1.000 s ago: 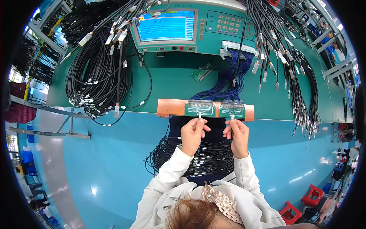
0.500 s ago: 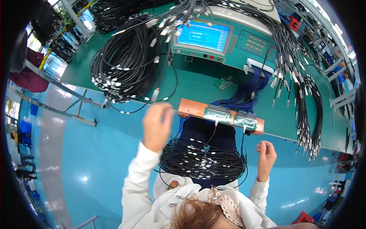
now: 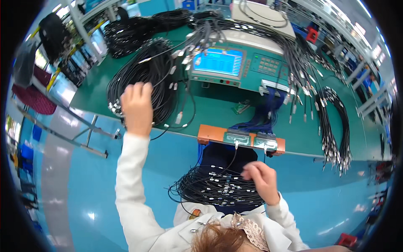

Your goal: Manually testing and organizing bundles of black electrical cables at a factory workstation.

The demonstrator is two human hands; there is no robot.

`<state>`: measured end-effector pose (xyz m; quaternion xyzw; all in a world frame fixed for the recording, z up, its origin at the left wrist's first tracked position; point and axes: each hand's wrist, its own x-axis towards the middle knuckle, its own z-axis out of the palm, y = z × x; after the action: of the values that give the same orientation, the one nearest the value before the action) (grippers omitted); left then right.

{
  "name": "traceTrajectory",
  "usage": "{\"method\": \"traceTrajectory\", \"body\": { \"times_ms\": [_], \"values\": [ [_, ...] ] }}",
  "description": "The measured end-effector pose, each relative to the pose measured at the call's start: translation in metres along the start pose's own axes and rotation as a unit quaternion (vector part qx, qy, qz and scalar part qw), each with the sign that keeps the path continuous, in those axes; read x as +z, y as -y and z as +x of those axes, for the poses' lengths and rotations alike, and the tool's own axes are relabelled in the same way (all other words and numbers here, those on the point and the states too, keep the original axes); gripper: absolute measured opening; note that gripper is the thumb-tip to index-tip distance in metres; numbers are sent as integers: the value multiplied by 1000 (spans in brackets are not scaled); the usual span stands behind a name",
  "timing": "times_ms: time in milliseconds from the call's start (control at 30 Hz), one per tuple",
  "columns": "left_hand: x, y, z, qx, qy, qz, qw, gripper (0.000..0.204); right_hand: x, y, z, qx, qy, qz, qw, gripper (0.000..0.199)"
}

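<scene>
My left hand [image 3: 137, 110] is stretched out over the large coil of black cables [image 3: 161, 90] on the bench, its fingers slightly apart and the tips at the coil's left side. No cable shows between them. My right hand [image 3: 263, 181] hovers at the right part of the cable bundle [image 3: 218, 187] lying across my lap. Its thumb and fingers are curled together; what they hold, if anything, is hidden. Just beyond it, an orange test fixture [image 3: 212, 132] with two green circuit boards sits on the bench edge. White-plugged cables run from both boards toward my lap.
A green tester [image 3: 268, 63] with a lit blue screen [image 3: 220, 62] stands at the back of the bench. Blue wires [image 3: 262, 113] link it to the fixture. More black cables [image 3: 336, 130] hang over the right side, and a small green board [image 3: 240, 107] lies mid-bench.
My left hand has moved left and away from me onto the cable coil. My right hand has come left, over the lap bundle. The view has shifted, and the screen's small pop-up box is gone.
</scene>
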<state>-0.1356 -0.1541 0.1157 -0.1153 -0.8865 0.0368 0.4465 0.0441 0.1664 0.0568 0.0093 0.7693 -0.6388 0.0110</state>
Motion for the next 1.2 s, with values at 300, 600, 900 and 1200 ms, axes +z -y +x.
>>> {"method": "traceTrajectory", "body": {
  "times_ms": [300, 600, 900, 1200],
  "values": [
    [-99, -117, -144, 24, 121, -253, 960, 22, 94, 34, 118, 176, 169, 476, 845, 37],
    [-23, -55, -192, -566, 146, -641, 497, 41, 79, -2, 45, 210, 252, 483, 812, 26],
    [-82, 109, -120, -389, 40, -881, 266, 41, -58, -25, -57, 75, 92, 324, 939, 20],
    [-102, 179, -189, -445, 65, -845, 289, 12, -220, -76, -133, -60, -363, 537, 759, 26]
  ]
}}
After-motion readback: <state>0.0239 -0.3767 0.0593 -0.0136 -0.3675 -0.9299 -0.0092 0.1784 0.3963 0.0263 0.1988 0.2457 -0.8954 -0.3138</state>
